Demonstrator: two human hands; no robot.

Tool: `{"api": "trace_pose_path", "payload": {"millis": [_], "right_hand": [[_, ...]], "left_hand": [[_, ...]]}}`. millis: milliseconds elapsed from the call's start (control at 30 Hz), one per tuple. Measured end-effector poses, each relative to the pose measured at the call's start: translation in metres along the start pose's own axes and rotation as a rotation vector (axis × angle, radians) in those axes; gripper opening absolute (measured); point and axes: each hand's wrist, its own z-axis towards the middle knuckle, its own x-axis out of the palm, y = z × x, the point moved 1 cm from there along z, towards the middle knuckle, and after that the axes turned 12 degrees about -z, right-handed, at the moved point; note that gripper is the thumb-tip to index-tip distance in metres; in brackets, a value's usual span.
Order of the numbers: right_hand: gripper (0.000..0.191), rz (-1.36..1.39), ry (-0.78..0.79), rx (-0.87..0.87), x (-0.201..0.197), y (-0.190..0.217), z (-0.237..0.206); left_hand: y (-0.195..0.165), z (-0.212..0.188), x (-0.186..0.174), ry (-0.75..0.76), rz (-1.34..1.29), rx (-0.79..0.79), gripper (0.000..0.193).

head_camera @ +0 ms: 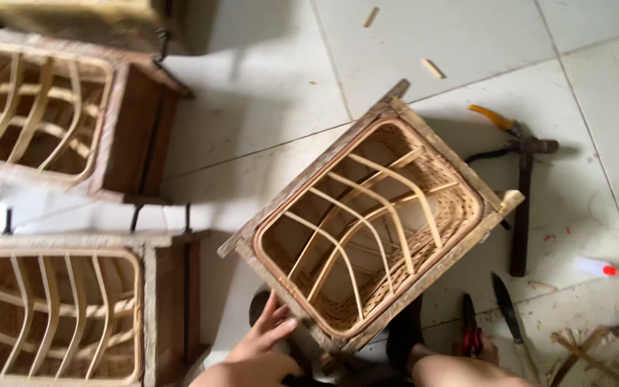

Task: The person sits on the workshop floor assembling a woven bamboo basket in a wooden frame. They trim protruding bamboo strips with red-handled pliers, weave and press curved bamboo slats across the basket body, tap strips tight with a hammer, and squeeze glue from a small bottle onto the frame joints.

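Rough wooden frame [424, 276], smooth woven rattan basket [395, 236], glossy floor tiles [266, 86]

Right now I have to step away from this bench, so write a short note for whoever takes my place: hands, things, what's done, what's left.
Left hand: open, fingers spread on the near corner of the tilted woven basket frame.
Right hand: mostly hidden at the bottom edge, beside the red-handled pliers; grip unclear.
Tools on the tile floor to the right: knife, hammer, yellow-handled cutters, white tube.
Done: two similar frames with curved slats stand at left.
Left: the middle frame's slats are in; whether its weaving is finished cannot be told.
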Motion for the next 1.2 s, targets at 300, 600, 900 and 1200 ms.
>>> {"api": "trace_pose_path", "payload": {"millis": [300,600,900,1200], "right_hand": [[0.046,-0.146,-0.163,-0.219,0.014,0.012,-0.043],[0.035,-0.103,-0.835,-0.138,-0.05,-0.054,-0.072],[0.068,0.302,-0.958,0.179,-0.166,-0.07,0.058],[0.038,0.541,-0.74,0.295,-0.18,-0.048,0.109]], "left_hand": [[-0.041,0.043,0.018,-0.397,-0.272,-0.094,0.097],[-0.113,0.098,-0.026,-0.14,0.455,0.361,0.061],[-0.074,0.134,0.001,-0.096,1.452,1.285,0.051],[-0.066,0.115,0.107,-0.225,1.505,1.141,0.047]]}}
